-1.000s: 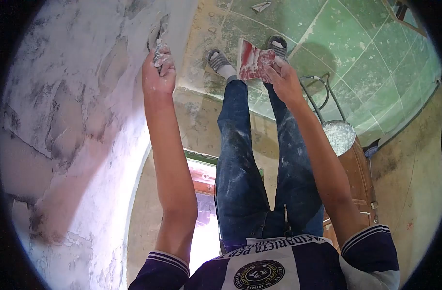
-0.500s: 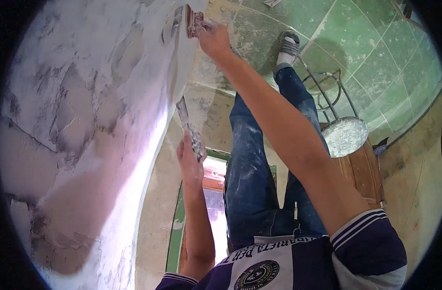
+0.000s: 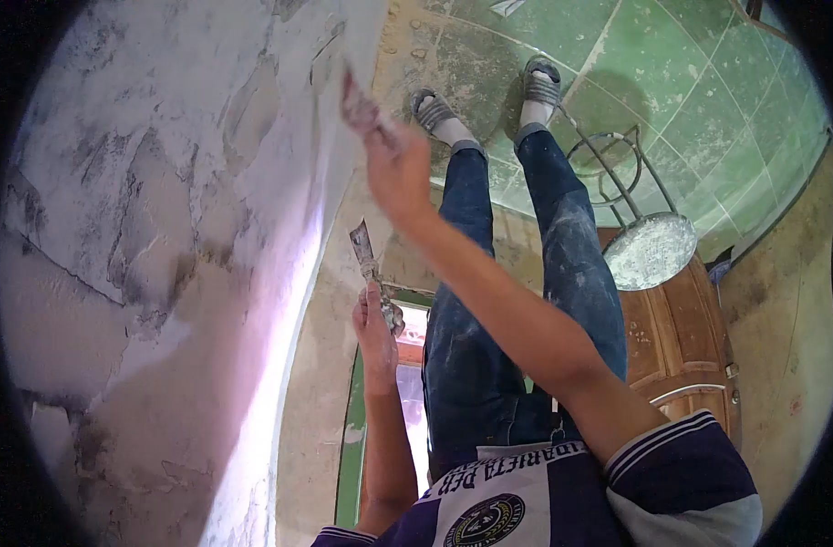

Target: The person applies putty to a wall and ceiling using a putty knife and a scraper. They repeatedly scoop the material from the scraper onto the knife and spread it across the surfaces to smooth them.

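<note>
My left hand point(image 3: 374, 335) is closed around the handle of a plaster-crusted putty knife point(image 3: 362, 246), its blade pointing up and away from me. Beyond it, my right hand point(image 3: 400, 178) grips a plastering trowel point(image 3: 359, 108) with a reddish-brown, plaster-smeared handle. Motion blurs this trowel, which is held beside the wall edge. On the left rises the wall point(image 3: 161, 237), coated with patchy whitish plaster, with rough ridges and darker bare spots. Both tools overlap the floor and lower background in this view.
A round-seated metal stool point(image 3: 651, 252), spattered white, is to the right of my legs. Behind it is a brown wooden door point(image 3: 676, 337). Green tiles point(image 3: 690, 100) with pale stains cover the floor. My sandalled feet point(image 3: 542, 82) stand near the wall.
My right hand has drawn the trowel off the wall and back toward me. My left hand has shifted slightly right with the putty knife, turning its blade. My other foot has come into view.
</note>
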Available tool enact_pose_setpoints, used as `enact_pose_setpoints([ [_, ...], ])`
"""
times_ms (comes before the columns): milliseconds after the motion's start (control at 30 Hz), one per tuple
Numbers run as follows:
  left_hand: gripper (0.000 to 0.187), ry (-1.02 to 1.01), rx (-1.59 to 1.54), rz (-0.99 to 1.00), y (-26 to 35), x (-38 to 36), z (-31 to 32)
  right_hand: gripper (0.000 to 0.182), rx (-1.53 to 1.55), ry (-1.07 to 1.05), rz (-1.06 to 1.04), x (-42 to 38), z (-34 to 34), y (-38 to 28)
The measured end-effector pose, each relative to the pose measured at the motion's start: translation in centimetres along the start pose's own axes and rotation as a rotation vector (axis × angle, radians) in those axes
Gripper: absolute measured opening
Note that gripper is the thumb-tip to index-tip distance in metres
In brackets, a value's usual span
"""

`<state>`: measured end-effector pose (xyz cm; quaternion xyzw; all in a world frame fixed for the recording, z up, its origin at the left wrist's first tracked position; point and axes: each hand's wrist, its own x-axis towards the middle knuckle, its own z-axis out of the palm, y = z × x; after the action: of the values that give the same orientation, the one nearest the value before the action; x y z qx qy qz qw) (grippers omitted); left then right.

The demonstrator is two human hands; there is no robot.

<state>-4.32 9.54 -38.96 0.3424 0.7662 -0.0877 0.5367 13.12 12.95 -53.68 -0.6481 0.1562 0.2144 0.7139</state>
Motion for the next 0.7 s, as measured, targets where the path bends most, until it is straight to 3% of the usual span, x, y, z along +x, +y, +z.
enact_pose_setpoints([
  [67, 0.025, 0.026, 0.035, 0.031, -0.5, 0.5, -0.4, 0.02, -0.112, 0.02, 0.095, 3.9, -0.4, 2.4],
  [133, 0.026, 0.05, 0.075, 0.06, -0.7, 0.9, -0.7, 0.022, -0.232, -0.001, 0.059, 7.6, 0.1, 4.7],
  [233, 0.026, 0.085, 0.019, -0.041, -0.4, 1.3, -1.0, 0.024, -0.231, -0.005, 0.083, 10.2, 2.3, 5.5],
  [400, 0.026, 0.018, 0.039, -0.025, -0.7, 1.5, -1.7, 0.023, -0.275, -0.093, -0.008, 4.9, 4.3, 2.5],
  [500, 0.026, 0.068, 0.06, 0.01, -0.5, 1.5, -1.1, 0.023, -0.287, -0.14, 0.059, 0.5, 2.4, -1.0],
  [633, 0.029, 0.106, 0.013, 0.019, 1.3, -0.1, 0.5, 0.023, 0.027, -0.194, 0.187, -1.2, -3.2, -2.8],
  [700, 0.028, 0.026, 0.044, 0.132, 0.8, 0.3, -0.2, 0.026, 0.207, -0.205, 0.288, -0.2, -7.0, -2.4],
])
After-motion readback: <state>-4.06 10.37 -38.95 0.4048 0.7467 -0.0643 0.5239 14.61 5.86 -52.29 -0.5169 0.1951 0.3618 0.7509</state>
